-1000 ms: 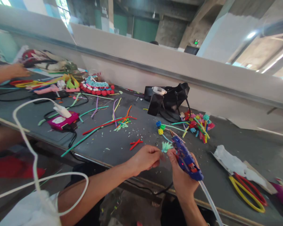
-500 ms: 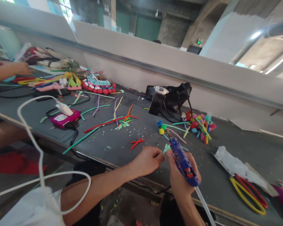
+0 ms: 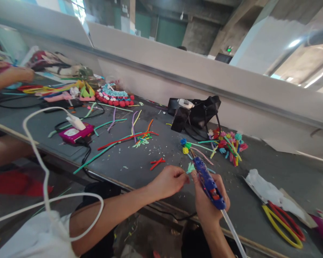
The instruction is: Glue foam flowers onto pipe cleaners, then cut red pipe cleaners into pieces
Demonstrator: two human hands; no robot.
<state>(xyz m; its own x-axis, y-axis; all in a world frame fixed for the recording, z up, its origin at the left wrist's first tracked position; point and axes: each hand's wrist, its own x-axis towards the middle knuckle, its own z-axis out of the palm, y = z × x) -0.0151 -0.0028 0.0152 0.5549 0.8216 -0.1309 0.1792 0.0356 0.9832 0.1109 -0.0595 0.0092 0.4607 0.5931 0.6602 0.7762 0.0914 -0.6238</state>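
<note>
My right hand [image 3: 210, 202] is closed around a blue hot glue gun [image 3: 206, 179], its nozzle pointing away over the table and a clear glue stick [image 3: 233, 229] coming out of its rear. At the fingertips of my left hand [image 3: 171, 182], pinched together, is a small mint-green pipe cleaner flower [image 3: 190, 167]. It sits close beside the gun and my right thumb; the exact contact is hidden. Just beyond the nozzle lie blue, green and yellow pipe cleaner pompoms [image 3: 186, 146] on stems. Two crossed red pipe cleaner pieces [image 3: 157, 163] rest left of them.
Finished flowers [image 3: 231, 145] lie in a bunch near a black bag [image 3: 204, 111] and a phone [image 3: 180, 119]. Yellow-and-red-handled scissors [image 3: 284, 225] are at right. Left are a magenta power strip [image 3: 76, 133], a white cable [image 3: 44, 168] and another person's hands [image 3: 18, 74].
My hands and the glue gun stay almost where they were. The view has shifted slightly. At far left, the other person's hands have risen a little.
</note>
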